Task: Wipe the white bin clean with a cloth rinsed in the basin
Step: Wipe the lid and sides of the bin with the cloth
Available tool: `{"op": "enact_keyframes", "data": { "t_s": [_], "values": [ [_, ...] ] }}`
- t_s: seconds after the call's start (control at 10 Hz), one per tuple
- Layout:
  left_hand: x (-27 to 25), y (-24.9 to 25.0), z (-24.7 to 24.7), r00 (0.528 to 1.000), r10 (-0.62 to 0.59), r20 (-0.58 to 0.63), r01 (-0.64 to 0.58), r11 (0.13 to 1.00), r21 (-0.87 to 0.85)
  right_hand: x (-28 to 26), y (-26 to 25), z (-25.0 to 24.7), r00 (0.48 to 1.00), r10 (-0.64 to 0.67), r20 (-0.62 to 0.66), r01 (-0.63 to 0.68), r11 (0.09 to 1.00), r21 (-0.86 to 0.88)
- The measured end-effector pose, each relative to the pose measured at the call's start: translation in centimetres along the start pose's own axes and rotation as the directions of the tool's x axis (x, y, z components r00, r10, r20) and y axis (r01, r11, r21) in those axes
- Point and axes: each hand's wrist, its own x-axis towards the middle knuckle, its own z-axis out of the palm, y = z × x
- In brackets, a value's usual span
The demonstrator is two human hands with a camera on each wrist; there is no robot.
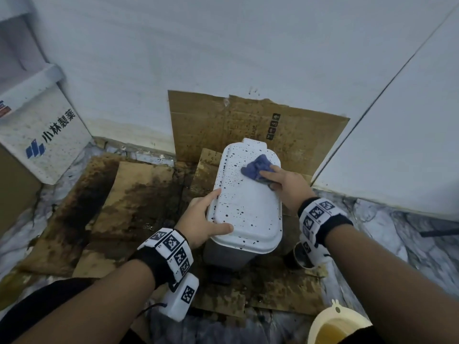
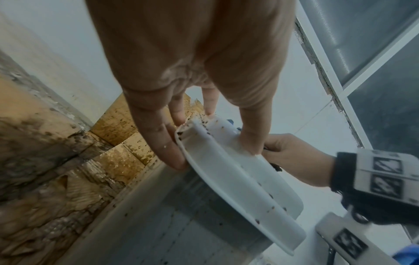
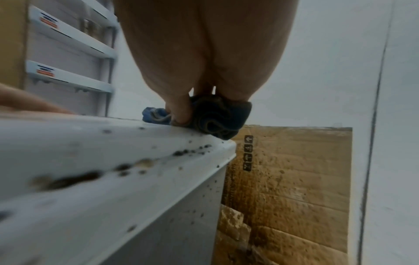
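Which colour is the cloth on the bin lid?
Blue cloth; the head view shows it best.

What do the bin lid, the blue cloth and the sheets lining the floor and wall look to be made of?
Bin lid: apparently moulded plastic, smooth and white, with a thin rolled rim, speckled with dark spots.
Blue cloth: soft fabric, possibly terry or microfibre; it bunches into folds under the right hand.
Sheets: corrugated cardboard, brown and matt, stained, with printed shipping symbols.
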Motion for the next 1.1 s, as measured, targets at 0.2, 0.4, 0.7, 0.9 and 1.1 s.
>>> {"op": "enact_keyframes", "data": {
  "t_s": [0.2, 0.4, 0.7, 0.9, 1.1],
  "values": [
    [0.2, -0.1, 0.0, 1.000, 0.009, 0.005, -0.009, 0.999, -0.035, 5.5, 1.6, -1.4, 0.995, 0.087, 0.043, -0.085, 0.996, -0.025],
    [0.5, -0.4, 0.1, 1.000, 0.029, 0.002, -0.029, 0.999, -0.029, 9.6, 1.7, -2.2, 0.990, 0.096, 0.106, -0.088, 0.993, -0.077],
    [0.6, -0.5, 0.0, 0.999, 0.041, 0.014, -0.041, 0.999, -0.026, 12.6, -1.5, -2.0, 0.976, -0.029, 0.217, 0.062, 0.988, -0.144],
    [0.5, -0.6, 0.1, 0.998, 0.055, 0.015, -0.055, 0.998, -0.031, 10.5, -4.5, -1.6, 0.962, -0.194, 0.192, 0.185, 0.981, 0.065],
    [0.5, -1.0, 0.4, 0.999, 0.039, 0.008, -0.037, 0.988, -0.150, 7.2, -5.0, 0.1, 0.923, -0.318, 0.216, 0.340, 0.938, -0.072]
  ]
}}
